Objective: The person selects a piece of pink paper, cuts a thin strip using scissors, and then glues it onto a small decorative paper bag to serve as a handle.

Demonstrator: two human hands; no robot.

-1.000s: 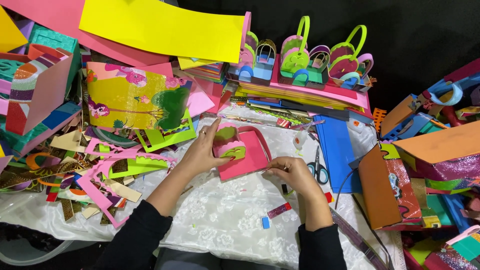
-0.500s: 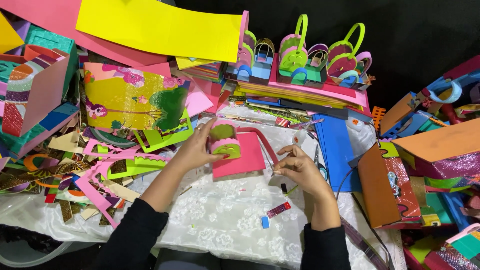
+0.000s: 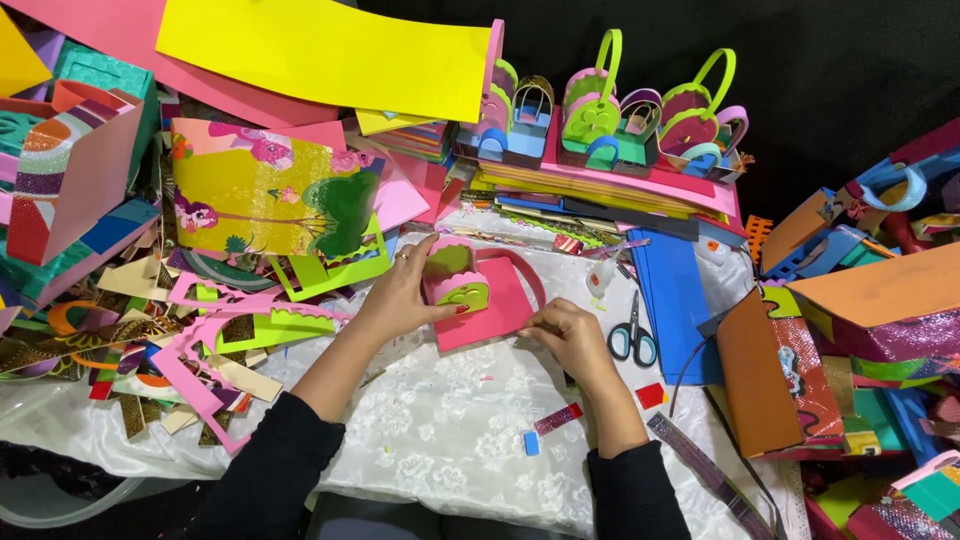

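Note:
A small pink foam basket (image 3: 455,280) with green panels and a curved pink handle rests on a pink foam sheet (image 3: 495,312) on the white lace tablecloth (image 3: 440,440). My left hand (image 3: 405,292) grips the basket's left side, thumb against its green front. My right hand (image 3: 568,335) presses down on the pink sheet's lower right corner, fingers curled.
Black-handled scissors (image 3: 632,332) lie right of my right hand beside a blue sheet (image 3: 672,290). Finished foam baskets (image 3: 610,110) stand at the back. Paper scraps (image 3: 200,340) pile at left, orange and glitter boxes (image 3: 800,360) at right. A glitter strip (image 3: 557,420) lies near the front.
My left hand has turned the basket upright and lifted it slightly toward the back of the pink sheet. My right hand shifted from the sheet's front edge to its right corner.

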